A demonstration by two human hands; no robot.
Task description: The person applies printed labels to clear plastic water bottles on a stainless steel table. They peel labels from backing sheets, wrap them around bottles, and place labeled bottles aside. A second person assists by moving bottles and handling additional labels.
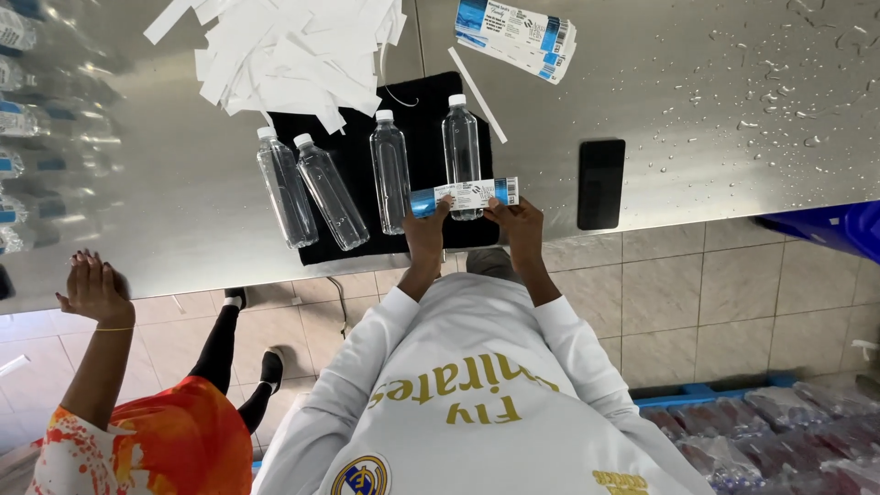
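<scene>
Several clear plastic bottles with white caps lie side by side on a black cloth [431, 128] on a steel table [697, 110]. My left hand [426, 231] and my right hand [520, 223] each pinch one end of a white and blue label [466, 194]. I hold the label stretched flat across the lower part of the rightmost bottle [461, 147]. The other bottles [330, 192] lie bare to the left.
A heap of white paper strips [293, 50] and a stack of labels [515, 35] lie at the back. A black phone [601, 183] rests right of the cloth. Another person's hand [92, 286] is raised at the left. Wrapped bottle packs [770, 431] sit on the floor.
</scene>
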